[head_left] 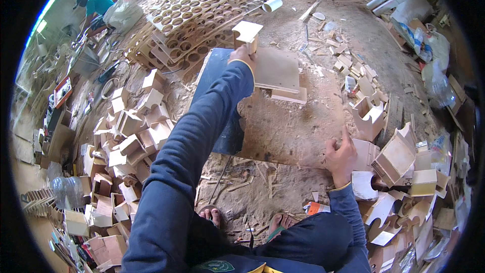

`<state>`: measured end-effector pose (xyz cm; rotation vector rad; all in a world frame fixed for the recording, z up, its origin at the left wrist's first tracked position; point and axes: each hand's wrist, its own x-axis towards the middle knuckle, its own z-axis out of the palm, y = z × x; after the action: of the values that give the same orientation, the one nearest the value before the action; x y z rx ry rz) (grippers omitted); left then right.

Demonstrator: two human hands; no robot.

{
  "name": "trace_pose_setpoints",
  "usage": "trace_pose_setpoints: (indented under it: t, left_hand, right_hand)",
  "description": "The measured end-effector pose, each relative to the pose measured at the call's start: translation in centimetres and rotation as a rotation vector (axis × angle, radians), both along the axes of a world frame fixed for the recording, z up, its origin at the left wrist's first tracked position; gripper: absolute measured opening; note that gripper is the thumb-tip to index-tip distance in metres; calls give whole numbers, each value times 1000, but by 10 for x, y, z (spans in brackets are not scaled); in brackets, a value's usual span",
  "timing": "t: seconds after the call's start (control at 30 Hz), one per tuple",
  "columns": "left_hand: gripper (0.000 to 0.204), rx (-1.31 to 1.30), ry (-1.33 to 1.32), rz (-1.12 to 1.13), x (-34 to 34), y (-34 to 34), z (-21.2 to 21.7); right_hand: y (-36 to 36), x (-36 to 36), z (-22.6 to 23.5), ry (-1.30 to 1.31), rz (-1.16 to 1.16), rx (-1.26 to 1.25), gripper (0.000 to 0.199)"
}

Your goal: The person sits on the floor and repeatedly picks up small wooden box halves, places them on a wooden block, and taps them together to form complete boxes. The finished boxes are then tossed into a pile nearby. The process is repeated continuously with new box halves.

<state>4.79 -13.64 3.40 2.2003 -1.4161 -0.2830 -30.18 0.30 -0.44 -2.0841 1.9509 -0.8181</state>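
Note:
My left arm stretches forward over the low wooden work board (288, 141). At its far edge my left hand (243, 56) is closed on a small plywood box (248, 31) with a pale top, which it holds upright; some fingers are hidden behind the wrist and box. Beside that hand lies a flat plywood panel (277, 68), with another plywood strip (289, 95) partly under it. My right hand (341, 156) rests at the board's near right corner, holding nothing, with its index finger stretched forward. A dark blue sheet (230, 134) covers the board's left side.
Piles of small wooden boxes lie to the left (132, 146) and right (399, 159). Plywood sheets with round cutouts (194, 15) are stacked at the far left. Wood offcuts (353, 65) litter the floor. Another person (96, 7) bends over in the far left background.

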Motion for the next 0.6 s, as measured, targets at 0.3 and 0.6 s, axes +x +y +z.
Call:
trace_pose_setpoints:
  t: [0.3,0.6]
  left_hand:
    - [43,-525,-234,-234,81,30,103]
    - [40,296,-467,-294,49,-4,104]
  right_hand:
    - [-1,1,-1,39,7,-16,59]
    - [-1,2,1,5,-6,0,58]
